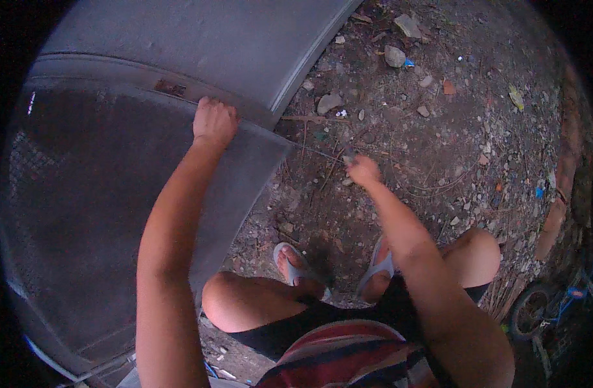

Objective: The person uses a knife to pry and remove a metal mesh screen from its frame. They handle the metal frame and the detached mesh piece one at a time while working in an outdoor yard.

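Observation:
My left hand (215,121) is closed at the upper edge of a dark grey panel (128,174), its fingers curled down where a seam runs; what lies under the fingertips is hidden. To the right, over the dirt, my right hand (363,170) is closed around a thin, dark rod-like tool (322,153). The rod slants from the panel's right corner to my fist. A greyish end pokes up above the fist, blurred, so its exact kind does not show. Beyond the seam lies a second, lighter grey panel (199,39), with a rusty rectangular patch (171,87) near my left hand.
Rough dirt ground (400,136) with scattered stones, twigs and litter spreads to the right. A pale stone (395,56) lies far off. My sandalled feet (299,268) are between my bent knees. A long brown log (567,168) and a small bicycle wheel (530,310) are at the right.

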`<state>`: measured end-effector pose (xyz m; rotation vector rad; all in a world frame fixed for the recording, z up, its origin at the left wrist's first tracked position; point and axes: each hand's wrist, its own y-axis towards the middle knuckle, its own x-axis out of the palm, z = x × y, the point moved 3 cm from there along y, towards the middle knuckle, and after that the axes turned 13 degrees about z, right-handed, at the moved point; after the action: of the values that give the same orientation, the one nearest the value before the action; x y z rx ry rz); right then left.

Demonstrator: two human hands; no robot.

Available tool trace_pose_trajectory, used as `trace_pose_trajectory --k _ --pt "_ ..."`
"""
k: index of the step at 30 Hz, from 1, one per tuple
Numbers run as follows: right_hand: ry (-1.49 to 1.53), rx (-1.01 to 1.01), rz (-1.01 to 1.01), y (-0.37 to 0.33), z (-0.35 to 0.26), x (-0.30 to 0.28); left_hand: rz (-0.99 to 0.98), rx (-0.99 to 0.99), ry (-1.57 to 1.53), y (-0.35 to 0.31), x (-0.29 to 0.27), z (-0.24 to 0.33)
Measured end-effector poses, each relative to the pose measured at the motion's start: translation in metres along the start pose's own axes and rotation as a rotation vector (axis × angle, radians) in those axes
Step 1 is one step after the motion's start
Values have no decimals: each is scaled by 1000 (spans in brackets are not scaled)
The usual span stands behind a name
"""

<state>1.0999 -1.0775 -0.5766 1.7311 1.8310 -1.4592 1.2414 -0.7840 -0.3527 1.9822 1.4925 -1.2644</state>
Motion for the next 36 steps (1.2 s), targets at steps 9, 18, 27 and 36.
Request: trace_pose_trajectory --k 9,18,27,36 --pt "-257 77 18 -46 59 -48 42 30 79 5 2 1" --pt "93 -37 290 1 -25 -98 9 147 109 1 6 -7" --pt "182 1 464 49 -19 -106 19 114 150 -4 -6 0" --pt "317 -9 293 33 -29 -87 -160 106 179 10 -17 14"
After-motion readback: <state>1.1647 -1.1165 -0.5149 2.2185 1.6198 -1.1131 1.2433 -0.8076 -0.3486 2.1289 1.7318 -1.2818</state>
